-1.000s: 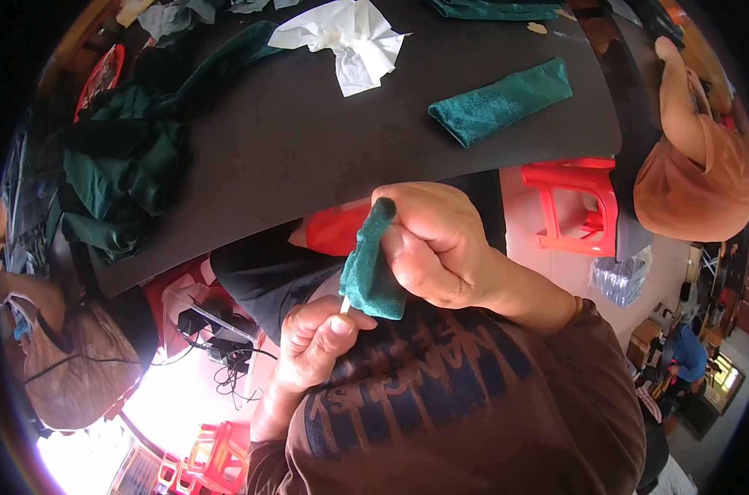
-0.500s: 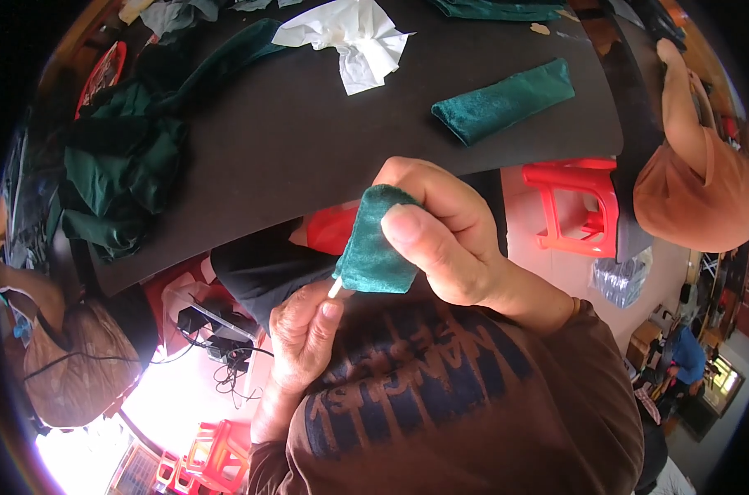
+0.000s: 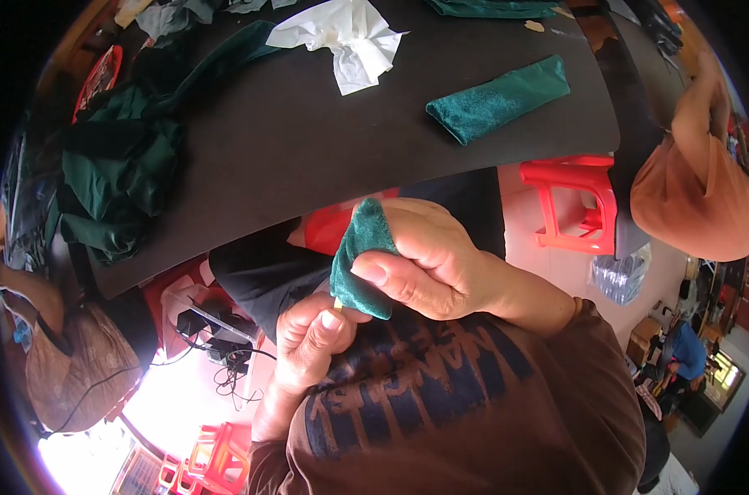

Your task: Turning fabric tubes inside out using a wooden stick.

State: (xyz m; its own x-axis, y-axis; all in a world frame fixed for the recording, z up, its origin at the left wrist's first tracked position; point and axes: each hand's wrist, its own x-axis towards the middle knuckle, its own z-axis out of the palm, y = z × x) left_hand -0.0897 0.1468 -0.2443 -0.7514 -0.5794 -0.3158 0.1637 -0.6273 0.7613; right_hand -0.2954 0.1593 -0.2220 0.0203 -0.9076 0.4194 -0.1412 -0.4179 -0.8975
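Note:
A small piece of green velvet cloth (image 3: 360,262) is gripped in my right hand (image 3: 432,257), with the thumb pressed on its front and the fingers folded behind. Its top narrows to a rounded tip, and its lower edge hangs by my left fingers. My left hand (image 3: 307,337) pinches a thin pale stick (image 3: 338,303) whose short visible end meets the cloth's lower left corner. Whether the stick goes inside the cloth is hidden. Both hands are raised before my torso, on the near side of the dark table (image 3: 308,157).
A flat green velvet strip (image 3: 500,101) and a crumpled white tissue (image 3: 341,41) lie on the table. Dark green fabric (image 3: 122,181) is heaped at the left. A red stool (image 3: 571,202) stands beyond my right arm. Other people sit at both sides, one in an orange top (image 3: 688,198).
My right hand has shifted down and left, and the cloth in it has turned and bunched narrower. The left hand has moved slightly right, and less of the stick shows.

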